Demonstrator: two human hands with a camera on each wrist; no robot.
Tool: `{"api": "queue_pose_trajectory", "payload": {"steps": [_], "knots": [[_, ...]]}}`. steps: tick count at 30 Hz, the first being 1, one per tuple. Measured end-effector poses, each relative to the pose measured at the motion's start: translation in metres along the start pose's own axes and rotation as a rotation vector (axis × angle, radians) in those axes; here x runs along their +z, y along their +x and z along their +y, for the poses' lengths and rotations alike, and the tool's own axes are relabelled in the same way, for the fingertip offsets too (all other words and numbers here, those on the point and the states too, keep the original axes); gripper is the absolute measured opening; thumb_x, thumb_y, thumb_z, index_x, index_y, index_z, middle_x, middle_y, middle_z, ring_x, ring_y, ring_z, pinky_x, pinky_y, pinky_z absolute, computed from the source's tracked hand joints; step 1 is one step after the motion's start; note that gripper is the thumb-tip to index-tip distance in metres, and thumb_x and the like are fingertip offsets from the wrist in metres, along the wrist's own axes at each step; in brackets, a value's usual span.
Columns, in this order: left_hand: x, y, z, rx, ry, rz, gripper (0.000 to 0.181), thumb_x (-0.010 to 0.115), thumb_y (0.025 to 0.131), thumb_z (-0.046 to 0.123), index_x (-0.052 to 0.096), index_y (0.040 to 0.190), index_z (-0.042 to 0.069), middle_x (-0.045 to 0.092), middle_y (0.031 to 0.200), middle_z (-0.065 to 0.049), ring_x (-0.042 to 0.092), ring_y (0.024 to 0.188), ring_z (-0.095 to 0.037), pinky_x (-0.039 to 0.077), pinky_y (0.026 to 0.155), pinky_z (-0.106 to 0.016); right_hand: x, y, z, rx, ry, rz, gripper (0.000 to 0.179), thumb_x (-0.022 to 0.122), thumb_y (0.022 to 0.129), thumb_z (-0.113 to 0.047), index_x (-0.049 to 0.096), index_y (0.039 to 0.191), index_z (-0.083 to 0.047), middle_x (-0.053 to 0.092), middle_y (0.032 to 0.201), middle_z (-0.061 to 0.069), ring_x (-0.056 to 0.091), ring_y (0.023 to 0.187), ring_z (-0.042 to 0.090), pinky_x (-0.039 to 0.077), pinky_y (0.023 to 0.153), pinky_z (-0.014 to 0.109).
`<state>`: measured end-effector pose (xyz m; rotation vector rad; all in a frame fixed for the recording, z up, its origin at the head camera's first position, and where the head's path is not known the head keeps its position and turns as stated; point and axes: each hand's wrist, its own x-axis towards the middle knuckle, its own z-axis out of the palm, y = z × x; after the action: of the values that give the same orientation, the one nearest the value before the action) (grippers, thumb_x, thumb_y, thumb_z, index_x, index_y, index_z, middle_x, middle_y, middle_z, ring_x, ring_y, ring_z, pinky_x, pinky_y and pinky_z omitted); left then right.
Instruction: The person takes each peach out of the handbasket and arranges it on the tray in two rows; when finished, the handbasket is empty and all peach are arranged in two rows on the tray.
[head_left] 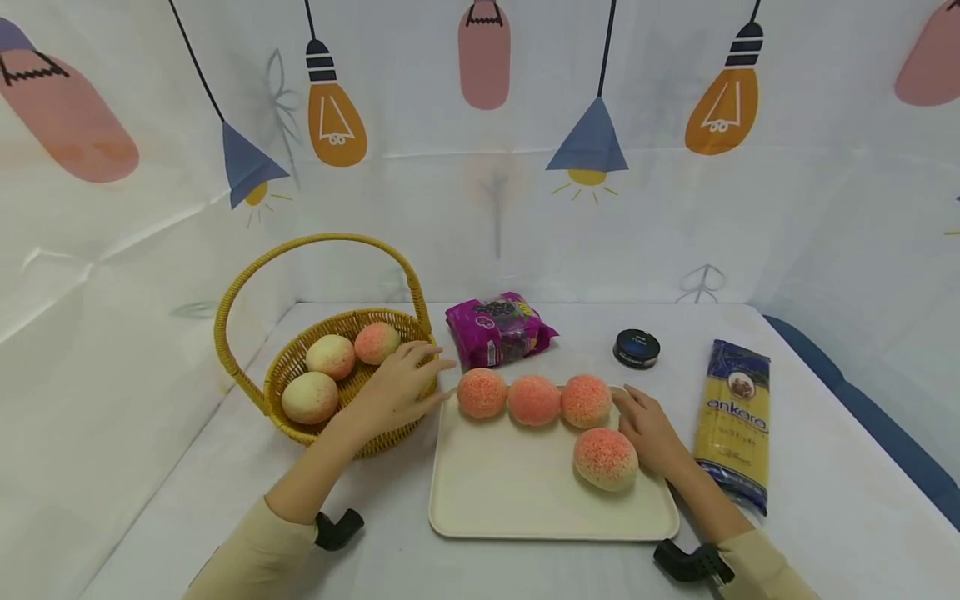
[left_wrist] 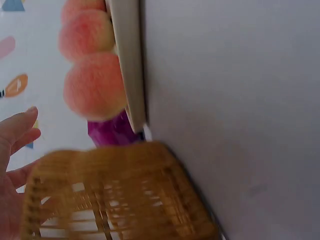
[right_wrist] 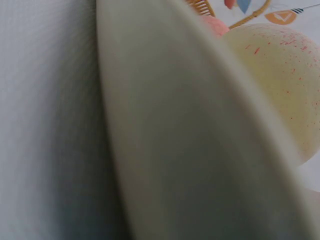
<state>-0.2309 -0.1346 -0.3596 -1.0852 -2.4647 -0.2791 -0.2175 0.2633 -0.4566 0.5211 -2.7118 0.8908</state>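
Note:
My left hand (head_left: 400, 385) is over the right rim of the wicker basket (head_left: 279, 367), fingers spread and holding nothing. In the left wrist view, its fingers show beside the basket's woven side (left_wrist: 125, 185). Three peaches lie in the basket, among them a pale one (head_left: 310, 397) and a pinker one (head_left: 377, 342). On the cream tray (head_left: 502, 500) three peaches stand in a row along the far edge, the middle one (head_left: 534, 400) between two others. A larger peach (head_left: 606, 459) sits nearer, on the right. My right hand (head_left: 651, 429) rests at the tray's right edge, fingers extended beside the row's right peach (head_left: 587, 401).
A purple packet (head_left: 495, 329) lies behind the tray, right of the basket. A round black tin (head_left: 637, 347) stands at the back right. A yellow and blue ankara pack (head_left: 733, 425) lies right of my right hand. The basket's tall handle (head_left: 330, 237) arches over it.

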Motion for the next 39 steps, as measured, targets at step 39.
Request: {"api": "queue_pose_trajectory", "payload": {"steps": [39], "knots": [[-0.029, -0.079, -0.071, -0.306, 0.357, -0.43, 0.018, 0.068, 0.078, 0.01, 0.071, 0.09, 0.023, 0.057, 0.105, -0.01, 0.048, 0.1, -0.036, 0.044, 0.063, -0.052, 0.001, -0.001, 0.002, 0.008, -0.001, 0.006, 0.036, 0.046, 0.088, 0.002, 0.053, 0.123, 0.0, 0.044, 0.129, 0.03, 0.031, 0.123, 0.047, 0.024, 0.097, 0.062]]}}
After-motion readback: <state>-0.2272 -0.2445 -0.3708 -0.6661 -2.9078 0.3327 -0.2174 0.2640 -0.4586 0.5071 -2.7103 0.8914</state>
